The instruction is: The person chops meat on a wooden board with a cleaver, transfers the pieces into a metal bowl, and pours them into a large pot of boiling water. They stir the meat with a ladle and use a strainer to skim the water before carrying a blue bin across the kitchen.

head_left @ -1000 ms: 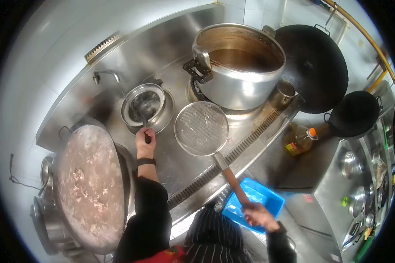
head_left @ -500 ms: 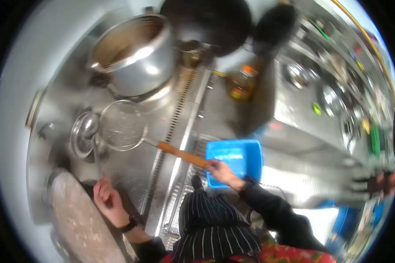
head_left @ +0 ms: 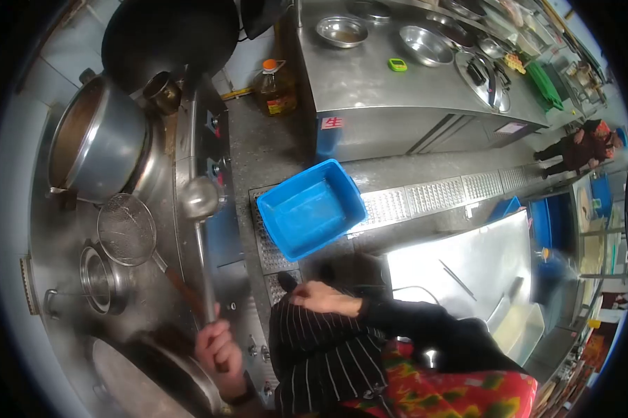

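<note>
My left hand [head_left: 220,348] is closed around the long handle of a metal ladle [head_left: 201,199], whose bowl points up and away over the stove's front edge. A mesh strainer [head_left: 127,228] lies over the stove top; its wooden handle [head_left: 184,292] runs down to the same hand, and I cannot tell if the fingers hold it too. My right hand [head_left: 326,299] is in front of the striped apron [head_left: 328,338], fingers loosely bent, with nothing visible in it. Beside the strainer sits a round metal bowl [head_left: 99,279].
A large pot [head_left: 122,143] and a black wok [head_left: 171,42] stand at the stove's far end. The blue tub [head_left: 310,209] is on the floor, near an oil bottle [head_left: 278,90]. A steel counter [head_left: 370,87] holds bowls and lids. Another person [head_left: 582,150] stands far right.
The view has swung to the right. My left hand has taken hold of the ladle and lifted it from the bowl. My right hand has let go of the strainer's handle and drawn back.
</note>
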Action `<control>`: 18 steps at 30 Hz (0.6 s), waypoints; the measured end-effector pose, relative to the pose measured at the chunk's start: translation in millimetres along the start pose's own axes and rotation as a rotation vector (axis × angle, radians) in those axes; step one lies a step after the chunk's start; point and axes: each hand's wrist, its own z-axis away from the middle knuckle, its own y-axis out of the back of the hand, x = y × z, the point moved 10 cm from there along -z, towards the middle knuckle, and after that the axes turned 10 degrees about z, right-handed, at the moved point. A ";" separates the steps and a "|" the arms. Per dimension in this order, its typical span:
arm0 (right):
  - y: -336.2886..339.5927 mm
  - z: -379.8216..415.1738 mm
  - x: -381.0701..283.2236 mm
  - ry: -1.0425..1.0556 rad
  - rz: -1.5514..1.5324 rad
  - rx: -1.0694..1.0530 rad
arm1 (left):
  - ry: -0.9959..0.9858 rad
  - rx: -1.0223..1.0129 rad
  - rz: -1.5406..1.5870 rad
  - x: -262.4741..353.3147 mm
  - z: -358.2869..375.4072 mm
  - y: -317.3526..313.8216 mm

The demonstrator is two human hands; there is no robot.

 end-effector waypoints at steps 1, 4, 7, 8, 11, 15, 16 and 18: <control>8.5 7.5 10.8 -0.023 -0.011 0.043 | 0.028 0.049 -0.141 -6.8 -14.4 11.2; 21.6 21.4 47.6 -0.042 -0.126 0.149 | -0.226 0.294 -0.748 3.3 -56.9 43.0; 35.2 39.2 63.6 -0.098 -0.131 0.217 | -0.195 0.249 -1.111 -8.8 -90.3 39.3; 34.5 40.8 74.2 -0.110 -0.130 0.252 | -0.209 0.227 -1.210 -14.1 -92.2 31.7; 34.3 51.4 84.3 -0.149 -0.127 0.282 | -0.411 0.209 -1.457 12.5 -86.9 20.1; 33.6 58.8 73.5 -0.184 -0.106 0.271 | -0.779 0.185 -1.426 67.8 -59.7 -27.5; 32.7 57.6 70.7 -0.164 -0.101 0.279 | -0.869 0.163 -1.383 87.8 -54.9 -38.7; 31.8 55.7 58.8 -0.164 -0.098 0.253 | -0.998 0.169 -1.294 115.8 -41.9 -69.7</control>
